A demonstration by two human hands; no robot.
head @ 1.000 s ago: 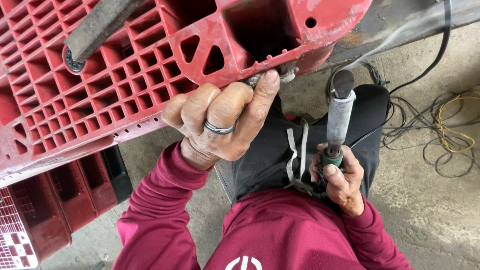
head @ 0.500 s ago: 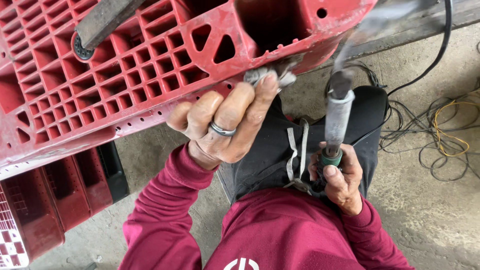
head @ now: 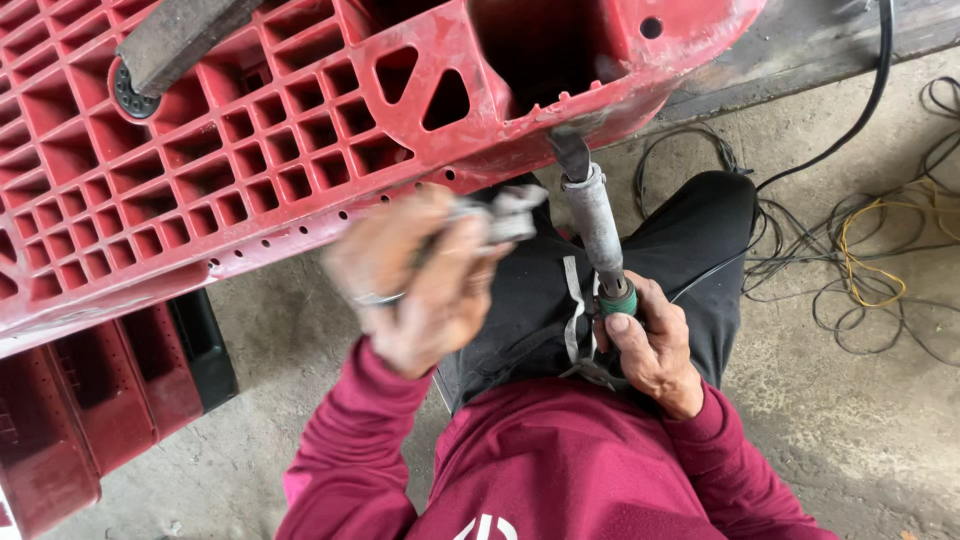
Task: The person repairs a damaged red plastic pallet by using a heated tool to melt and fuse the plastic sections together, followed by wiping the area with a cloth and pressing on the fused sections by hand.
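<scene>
A large red plastic pallet [head: 250, 150] with a grid of ribs lies tilted above my lap. My right hand [head: 645, 345] grips the handle of a grey soldering iron [head: 595, 215]; its flat tip touches the pallet's lower edge near a broken corner. My left hand [head: 420, 275] is blurred, just below the pallet's edge, with a small grey rag [head: 505, 212] pinched in its fingers. There is a ring on that hand. I sit with black trousers and a maroon top.
A dark metal bar [head: 175, 40] rests on the pallet at the upper left. More red crates [head: 90, 400] stand on the concrete floor at the left. Tangled black and yellow cables [head: 870, 260] lie on the floor at the right.
My left hand has pulled the rag down and away from the pallet's edge. My right hand has tilted the soldering iron left and set its tip against the edge.
</scene>
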